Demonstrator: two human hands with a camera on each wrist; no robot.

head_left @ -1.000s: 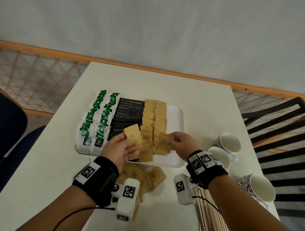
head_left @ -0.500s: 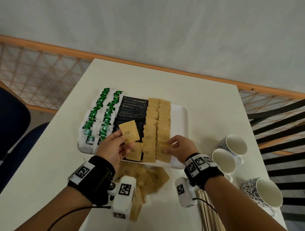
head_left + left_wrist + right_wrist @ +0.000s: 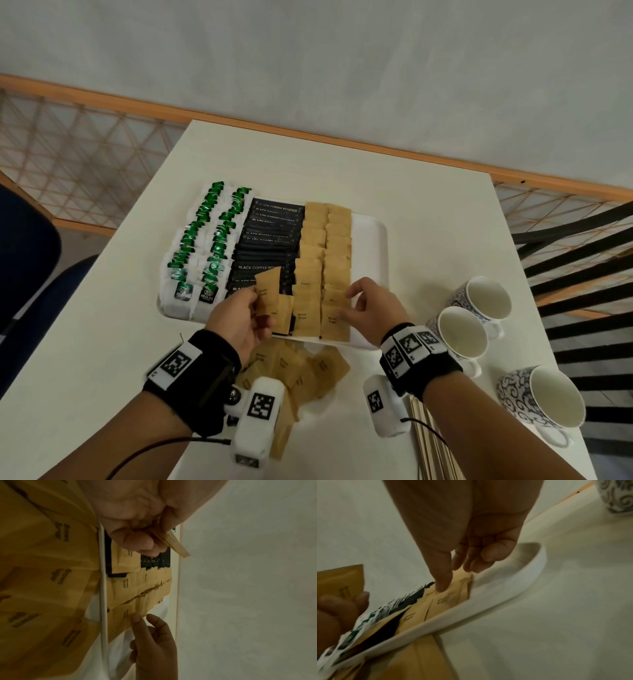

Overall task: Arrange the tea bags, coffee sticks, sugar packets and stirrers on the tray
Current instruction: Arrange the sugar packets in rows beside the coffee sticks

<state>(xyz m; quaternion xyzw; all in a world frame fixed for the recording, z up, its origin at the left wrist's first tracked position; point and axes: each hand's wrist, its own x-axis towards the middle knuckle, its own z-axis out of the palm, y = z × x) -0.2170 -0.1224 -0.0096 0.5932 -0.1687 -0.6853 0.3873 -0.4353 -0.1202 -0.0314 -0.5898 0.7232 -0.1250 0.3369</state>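
white tray [image 3: 371,240] sits mid-surface [image 3: 428,219], filled from 9 o'clock to 3 o'clock with two rows of green tea bags [image 3: 205,240], a stack of black coffee sticks [image 3: 267,240], then two rows of brown sugar packets [image 3: 325,246]; a bare strip of tray shows at its 3 o'clock side. left hand [image 3: 239,317] is at the tray's 6 o'clock edge, fingers [image 3: 135,542] pinching one sugar packet [image 3: 269,286] held up over the coffee sticks. right hand [image 3: 373,311] is just beside it toward 3 o'clock, fingers [image 3: 442,582] straight and loose, tips touching the nearest packets of the right sugar row, grasping nothing. loose sugar packets [image 3: 308,370] lie in a pile on the surface at 6 o'clock of the tray, under the wrists. wooden stirrers [image 3: 431,448] lie bundled on the surface at 5 o'clock, partly hidden by the right forearm. three patterned mugs [image 3: 479,301] stand at 4 o'clock, off the tray.
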